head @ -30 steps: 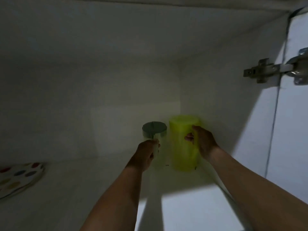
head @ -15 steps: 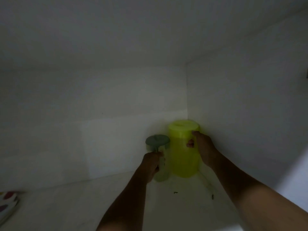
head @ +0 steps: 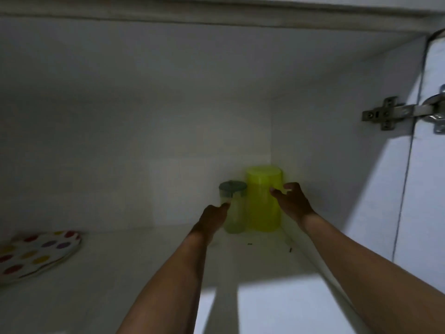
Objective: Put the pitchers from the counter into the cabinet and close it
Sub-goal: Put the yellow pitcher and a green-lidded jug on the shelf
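A tall yellow-green pitcher (head: 262, 198) stands upright on the cabinet shelf (head: 120, 273) in the back right corner. Touching its left side is a smaller clear pitcher (head: 234, 213) with a grey lid. My right hand (head: 290, 201) hovers just right of the yellow pitcher, fingers spread, no longer around it. My left hand (head: 213, 216) is low beside the clear pitcher, fingertips at its left side, loosely curled without a grip that I can see.
A plate with coloured dots (head: 36, 254) lies at the shelf's left end. The cabinet's right wall carries a metal hinge (head: 395, 113), and the open door (head: 433, 189) hangs at the far right. The cabinet's top edge (head: 216, 10) runs overhead.
Both hands have let go of the pitchers and drawn back slightly. The pitchers now stand on the shelf in the corner. My view has pulled back, so the hinge and plate show again.
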{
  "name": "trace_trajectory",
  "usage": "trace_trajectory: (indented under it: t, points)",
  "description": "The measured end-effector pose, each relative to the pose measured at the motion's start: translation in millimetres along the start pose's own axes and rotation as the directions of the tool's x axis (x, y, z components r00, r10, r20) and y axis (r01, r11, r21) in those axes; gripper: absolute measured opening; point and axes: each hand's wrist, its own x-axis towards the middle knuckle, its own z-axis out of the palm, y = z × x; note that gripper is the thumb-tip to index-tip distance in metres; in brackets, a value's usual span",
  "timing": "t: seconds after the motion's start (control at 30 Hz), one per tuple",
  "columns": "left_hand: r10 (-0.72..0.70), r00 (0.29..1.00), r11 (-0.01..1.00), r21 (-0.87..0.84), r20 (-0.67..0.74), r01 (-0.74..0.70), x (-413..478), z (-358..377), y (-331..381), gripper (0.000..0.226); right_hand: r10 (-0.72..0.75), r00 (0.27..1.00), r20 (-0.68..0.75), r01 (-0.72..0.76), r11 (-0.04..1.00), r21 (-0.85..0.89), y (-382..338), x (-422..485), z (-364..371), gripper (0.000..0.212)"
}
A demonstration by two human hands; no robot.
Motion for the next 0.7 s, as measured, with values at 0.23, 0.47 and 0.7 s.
trace_trajectory:
  t: [0.23, 0.47, 0.7]
  points:
    - [0.031, 0.996, 0.994, -0.105, -0.078, -0.040, -143.7, -44.7, -44.7, 0.048, -0.050, 0.985, 0.165, 0.044, 0.998, 0.042, -23.3, -135.8, 5.7, 0.038]
    - [-0.084, 0.993, 0.988, -0.134, -0.082, 0.072, -278.4, -136.2, -104.3, 0.044, -0.110, 0.856, 0.506, 0.038, 0.988, 0.150, -79.6, -275.5, 66.4, 0.024]
    - [-0.239, 0.895, 0.970, -0.144, -0.378, 0.198, -412.6, -301.8, -189.9, 0.049, -0.210, 0.589, 0.781, 0.057, 0.974, 0.219, -154.0, -434.1, 200.7, 0.015]
